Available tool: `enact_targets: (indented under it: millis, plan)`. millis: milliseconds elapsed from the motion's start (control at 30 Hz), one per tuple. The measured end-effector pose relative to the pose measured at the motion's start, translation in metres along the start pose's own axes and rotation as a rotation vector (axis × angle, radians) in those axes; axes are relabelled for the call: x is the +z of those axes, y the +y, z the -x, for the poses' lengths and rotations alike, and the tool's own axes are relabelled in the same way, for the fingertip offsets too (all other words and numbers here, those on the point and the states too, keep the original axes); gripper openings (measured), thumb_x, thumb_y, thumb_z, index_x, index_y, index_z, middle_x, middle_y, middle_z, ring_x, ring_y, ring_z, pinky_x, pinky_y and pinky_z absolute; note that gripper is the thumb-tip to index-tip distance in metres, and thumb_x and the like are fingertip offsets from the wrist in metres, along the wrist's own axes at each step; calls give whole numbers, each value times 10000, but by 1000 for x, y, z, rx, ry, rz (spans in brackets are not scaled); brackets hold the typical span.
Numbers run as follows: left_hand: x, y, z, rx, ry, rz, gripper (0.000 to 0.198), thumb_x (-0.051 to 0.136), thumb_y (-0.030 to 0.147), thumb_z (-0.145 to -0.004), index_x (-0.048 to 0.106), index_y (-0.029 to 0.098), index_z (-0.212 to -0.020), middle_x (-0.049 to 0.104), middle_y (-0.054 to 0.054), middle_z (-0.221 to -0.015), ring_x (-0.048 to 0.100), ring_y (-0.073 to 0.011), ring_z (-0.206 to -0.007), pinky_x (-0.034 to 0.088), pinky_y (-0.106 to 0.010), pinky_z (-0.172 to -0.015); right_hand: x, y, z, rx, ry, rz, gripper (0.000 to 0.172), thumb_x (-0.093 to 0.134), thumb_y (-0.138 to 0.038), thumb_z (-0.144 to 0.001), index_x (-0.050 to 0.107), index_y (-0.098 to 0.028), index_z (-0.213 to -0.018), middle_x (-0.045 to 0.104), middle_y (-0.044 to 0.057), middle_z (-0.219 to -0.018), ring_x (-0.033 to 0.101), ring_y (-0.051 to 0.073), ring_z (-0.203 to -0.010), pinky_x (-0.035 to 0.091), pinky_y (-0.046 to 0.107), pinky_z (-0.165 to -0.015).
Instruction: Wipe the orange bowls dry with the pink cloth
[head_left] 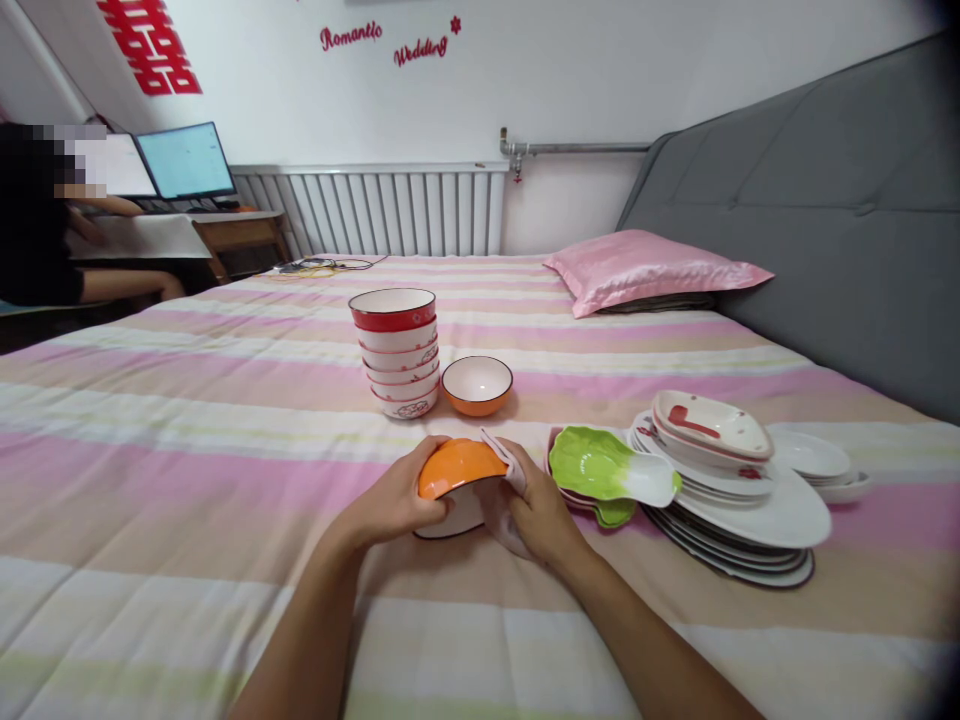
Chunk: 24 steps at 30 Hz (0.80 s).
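Bowl (459, 467) held on edge, cloth (516, 475) folded over its rim

The bowl is held low above the bed (187, 490), in front of the body, with its orange outside turned up and its white inside tipped down and towards the wearer. Its left side is gripped by the left hand (397, 497), fingers curled around the outside and thumb laid along the near rim. The right hand (541, 512) is closed on the cloth, which is pinched over the right side of the rim; a loose end is seen hanging below. Whether the fingertips reach inside cannot be told.

The step in hand is judged to be wiping. It would be done well if the bowl were steadied by the left hand alone and turned little by little, so that the whole rim is fed through the pinch. Light, even pressure is advised, since glazed ware is likely to slip. The loose end is best gathered into the palm, lest it be trailed on the bed.

Elbow room should be watched: the green dish (589, 462) lies near the right hand, and a stack (395, 322) and second bowl (478, 387) stand beyond.
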<state>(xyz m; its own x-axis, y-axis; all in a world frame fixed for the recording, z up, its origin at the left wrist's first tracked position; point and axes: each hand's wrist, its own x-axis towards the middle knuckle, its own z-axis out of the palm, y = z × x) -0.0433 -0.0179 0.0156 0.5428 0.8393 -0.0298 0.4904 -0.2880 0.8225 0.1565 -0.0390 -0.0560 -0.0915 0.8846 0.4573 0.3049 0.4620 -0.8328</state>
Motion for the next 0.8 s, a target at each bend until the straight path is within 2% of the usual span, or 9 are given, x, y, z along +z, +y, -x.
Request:
enact_targets:
  millis: [167,400,633,800]
  plan:
    - [1,3,-1,7,53,-57,523,537,152,-628,485,195,-1146,613,-40,-1052,582,-252,-938,477,-333,-766,1,-3,0,30,12,12,615,448,-43,-715,505,-226,-1299,642,51,-1237,598,206,-1151,471,348,-981]
    - [14,5,-6,71,235,-81,496,585,209,-612,545,183,-1106,647,-47,-1043,591,-279,-972,477,-349,-824,1,-4,2,72,99,-23,559,469,-68,-753,535,-246,-1279,638,34,-1251,598,215,-1154,455,356,-1000]
    - [17,-2,-7,144,272,185,521,626,343,-615,588,155,-1100,653,-74,-1052,582,-309,-1016,466,-355,-857,1,-9,1,55,177,-119,534,490,-125,-794,523,-240,-1314,641,28,-1252,596,206,-1150,442,325,-1002]
    - [20,-6,-8,216,322,314,568,660,359,-587,595,158,-1114,647,-85,-1085,573,-320,-1030,451,-357,-879,1,-10,0,87,223,-197,508,516,-188,-809,533,-234,-1315,674,36,-1197,609,235,-1116,460,349,-966]
